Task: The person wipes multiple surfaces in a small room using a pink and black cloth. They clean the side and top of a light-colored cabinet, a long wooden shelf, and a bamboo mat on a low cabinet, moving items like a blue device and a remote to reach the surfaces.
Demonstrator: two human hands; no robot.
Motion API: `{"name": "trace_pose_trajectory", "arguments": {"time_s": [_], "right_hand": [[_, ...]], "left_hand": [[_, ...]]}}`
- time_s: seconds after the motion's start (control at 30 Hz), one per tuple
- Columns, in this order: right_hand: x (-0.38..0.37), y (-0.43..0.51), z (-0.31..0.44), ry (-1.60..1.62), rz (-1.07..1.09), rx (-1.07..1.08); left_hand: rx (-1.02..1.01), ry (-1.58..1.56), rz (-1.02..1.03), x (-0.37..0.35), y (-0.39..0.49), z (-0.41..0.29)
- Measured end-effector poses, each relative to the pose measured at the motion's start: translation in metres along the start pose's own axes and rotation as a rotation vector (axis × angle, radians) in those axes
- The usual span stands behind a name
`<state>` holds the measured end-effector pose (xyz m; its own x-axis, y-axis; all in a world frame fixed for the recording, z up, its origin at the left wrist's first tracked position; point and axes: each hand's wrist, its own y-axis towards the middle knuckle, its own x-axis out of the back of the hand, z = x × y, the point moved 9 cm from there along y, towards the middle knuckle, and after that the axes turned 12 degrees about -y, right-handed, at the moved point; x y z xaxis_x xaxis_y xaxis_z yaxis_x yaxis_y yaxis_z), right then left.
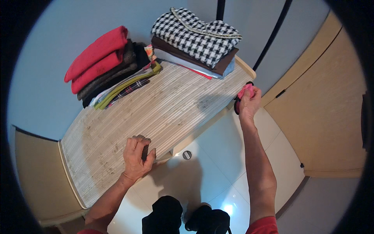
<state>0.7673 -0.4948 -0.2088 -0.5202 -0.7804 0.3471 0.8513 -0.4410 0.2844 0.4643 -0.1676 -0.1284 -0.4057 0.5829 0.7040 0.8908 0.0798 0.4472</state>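
Note:
My right hand (250, 102) grips a bunched pink and black cloth item (245, 91) just off the right end of a table with a striped, stained cover (140, 114). My left hand (138, 156) is over the table's near edge, fingers curled and apart, with nothing seen in it. On the table's left rear stands a stack of folded clothes, with red fabric (98, 60) on top of dark, olive green (128, 84) and plaid pieces. A black-and-white houndstooth item (195, 33) with a shiny trim lies on folded brown (229, 60) and light blue cloth at the back right.
A blue wall (87, 20) rises behind the table. Wooden door panels (318, 102) stand to the right. Below is a glossy tiled floor (216, 163) with a round drain cover (187, 155). A beige panel (43, 175) is at the left.

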Motion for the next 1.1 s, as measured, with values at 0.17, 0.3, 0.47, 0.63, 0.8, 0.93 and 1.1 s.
{"name": "trace_pose_trajectory", "arguments": {"time_s": [0.17,0.3,0.47,0.63,0.8,0.93,1.1], "right_hand": [[0.007,-0.068,0.081,-0.105,0.096,0.523],[0.004,-0.153,0.12,-0.114,0.269,0.754],[-0.002,-0.148,0.127,-0.205,0.315,0.863],[-0.032,-0.014,0.087,-0.396,0.26,0.577],[-0.05,0.047,0.074,-0.473,0.06,0.585],[-0.043,0.028,0.082,-0.47,0.102,0.594],[-0.032,-0.098,0.124,-0.293,0.362,0.754]], "left_hand": [[0.0,0.068,-0.011,-0.001,-0.004,-0.001],[-0.081,0.011,-0.035,0.001,-0.009,-0.005],[-0.141,0.011,-0.032,0.003,-0.01,-0.009],[-0.142,-0.045,-0.014,0.002,-0.008,-0.005],[-0.115,-0.048,0.01,-0.003,-0.011,0.002],[-0.11,-0.077,-0.006,-0.001,-0.01,0.003],[-0.123,-0.088,-0.05,0.002,-0.008,0.002]]}}
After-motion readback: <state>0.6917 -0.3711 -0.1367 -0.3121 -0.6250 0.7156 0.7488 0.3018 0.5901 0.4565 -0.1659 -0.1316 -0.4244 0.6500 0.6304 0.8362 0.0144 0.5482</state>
